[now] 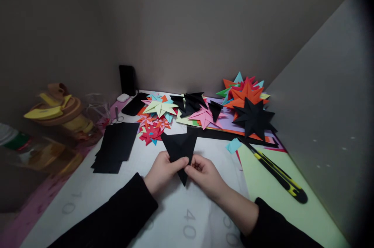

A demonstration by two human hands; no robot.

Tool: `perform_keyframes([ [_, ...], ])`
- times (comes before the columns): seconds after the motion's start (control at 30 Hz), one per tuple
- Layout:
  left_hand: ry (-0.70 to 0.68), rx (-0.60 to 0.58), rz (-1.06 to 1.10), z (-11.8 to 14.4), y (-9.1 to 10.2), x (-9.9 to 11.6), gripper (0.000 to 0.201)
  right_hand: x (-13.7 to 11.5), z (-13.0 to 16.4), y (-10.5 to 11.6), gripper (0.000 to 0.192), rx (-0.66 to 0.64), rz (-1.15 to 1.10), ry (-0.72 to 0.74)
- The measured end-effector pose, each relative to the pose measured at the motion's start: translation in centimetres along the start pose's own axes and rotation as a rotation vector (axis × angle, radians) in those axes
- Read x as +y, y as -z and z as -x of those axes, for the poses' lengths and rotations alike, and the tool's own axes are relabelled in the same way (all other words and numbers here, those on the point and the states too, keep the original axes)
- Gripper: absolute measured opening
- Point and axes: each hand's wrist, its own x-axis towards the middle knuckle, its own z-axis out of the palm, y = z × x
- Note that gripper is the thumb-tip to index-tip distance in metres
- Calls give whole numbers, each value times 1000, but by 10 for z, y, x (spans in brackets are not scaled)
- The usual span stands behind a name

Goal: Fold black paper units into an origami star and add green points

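Between my two hands is a folded piece of black paper point(180, 144), with a point at the bottom and two points at the top. My left hand point(163, 170) grips its left side, thumb laid across the front. On the right edge, my right hand point(206, 174) pinches the paper near the left thumb. Beyond them lie several black folded paper pieces point(191, 103) and a pink paper star point(206, 116). A stack of black paper sheets point(117, 144) rests to the left of my hands.
Colourful paper stars point(157, 107) lie behind my hands, and a black paper star point(254, 118) leans at the back right. A yellow and black utility knife point(277, 172) rests on light green paper point(309, 209). At left are a phone point(134, 103), a plastic bottle point(17, 142) and a brown-lidded cup point(70, 111).
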Motion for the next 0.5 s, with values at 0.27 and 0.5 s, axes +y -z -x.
perform_keyframes([
  [0.27, -150, 71, -105, -1, 1, 0, 35, 3, -3, 3, 32, 111, -179, -52],
  [0.5, -279, -17, -329, 5, 2, 9, 38, 15, -9, 7, 30, 193, -285, -46],
])
